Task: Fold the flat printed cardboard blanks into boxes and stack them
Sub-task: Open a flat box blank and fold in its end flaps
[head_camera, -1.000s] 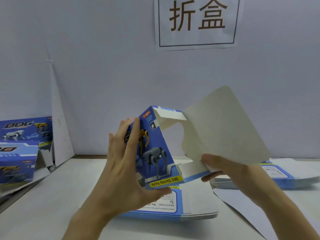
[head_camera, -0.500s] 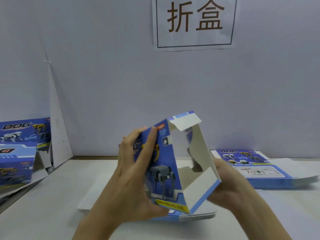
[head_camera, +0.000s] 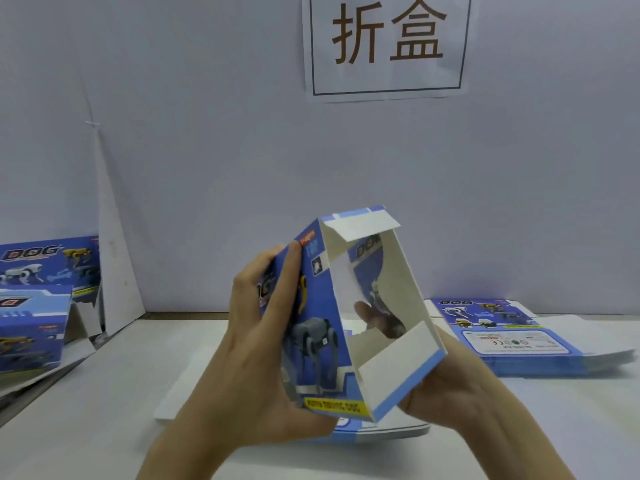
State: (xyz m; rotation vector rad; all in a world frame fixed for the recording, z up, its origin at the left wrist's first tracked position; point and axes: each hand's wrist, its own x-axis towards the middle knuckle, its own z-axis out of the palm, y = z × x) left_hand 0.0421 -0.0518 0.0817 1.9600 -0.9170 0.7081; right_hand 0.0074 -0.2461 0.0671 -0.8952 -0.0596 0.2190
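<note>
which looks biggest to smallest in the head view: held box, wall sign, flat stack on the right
1. held box, though nearest the camera.
2-3. wall sign and flat stack look alike; the sign is cropped.

The left hand [head_camera: 263, 344] clasps the box's [head_camera: 322, 327] left face, fingers pointing up; the right hand [head_camera: 446, 386] cups its lower right corner.

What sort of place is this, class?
Probably a box-folding workstation: a wall sign reading 折盒 (fold boxes), a stack of flat printed blanks on the white table, and a half-folded box held by the left hand and right hand.
</note>
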